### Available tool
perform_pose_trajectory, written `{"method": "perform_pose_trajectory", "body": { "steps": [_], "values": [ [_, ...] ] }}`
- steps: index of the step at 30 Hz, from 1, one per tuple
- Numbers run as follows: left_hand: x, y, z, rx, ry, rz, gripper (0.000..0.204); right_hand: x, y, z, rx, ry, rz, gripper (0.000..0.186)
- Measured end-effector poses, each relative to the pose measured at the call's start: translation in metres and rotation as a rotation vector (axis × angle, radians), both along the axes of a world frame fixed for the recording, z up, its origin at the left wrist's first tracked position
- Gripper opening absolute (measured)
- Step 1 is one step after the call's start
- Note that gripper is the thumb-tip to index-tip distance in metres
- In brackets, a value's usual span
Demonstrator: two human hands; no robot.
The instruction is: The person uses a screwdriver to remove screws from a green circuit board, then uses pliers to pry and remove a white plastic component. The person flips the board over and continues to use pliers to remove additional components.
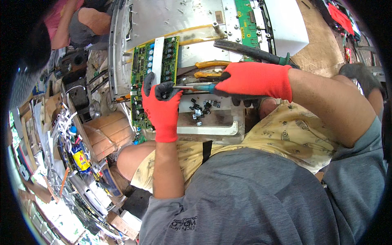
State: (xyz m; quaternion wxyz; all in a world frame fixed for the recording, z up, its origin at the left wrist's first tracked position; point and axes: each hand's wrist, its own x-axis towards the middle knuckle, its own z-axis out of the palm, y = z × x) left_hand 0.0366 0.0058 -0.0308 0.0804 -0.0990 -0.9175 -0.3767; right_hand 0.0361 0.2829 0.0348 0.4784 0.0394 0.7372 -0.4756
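My left hand (161, 108), in a red glove with dark fingertips, grips a green circuit board (136, 61) at its lower part. The board carries several components and a pale metal strip (158, 55), which the fingers rest against. My right hand (255, 81), gloved alike, is closed around the blue handle of a screwdriver (207, 87). Its shaft points left and reaches the left fingers; the tip's exact contact is hidden. Just beyond the right hand lie tools with orange handles (208, 64), partly covered by it.
Small black parts (200, 110) lie in a pile on a pale frame (208, 130) nearest me. A large metal panel (175, 16) holds a long black tool (245, 51). Scrap and wires (71, 126) crowd the left. Another person's leg (94, 22) shows at upper left.
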Motion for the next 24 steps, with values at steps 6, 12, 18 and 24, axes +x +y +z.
{"method": "perform_pose_trajectory", "body": {
  "steps": [6,12,18,24],
  "values": [
    [-0.004,-0.001,0.007,-0.193,0.073,-0.091,0.035,0.029,-0.008,-0.036,0.126,0.815,0.019,0.034],
    [0.0,0.002,0.003,0.04,-0.085,0.024,0.037,0.005,0.002,-0.007,-0.065,0.121,0.02,0.038],
    [-0.005,-0.004,0.006,-0.208,0.099,-0.128,0.036,0.023,-0.005,-0.036,0.136,0.808,0.016,0.034],
    [0.0,0.0,0.002,0.016,-0.03,-0.007,0.039,-0.002,0.002,0.0,0.112,0.126,0.127,0.053]
  ]
}}
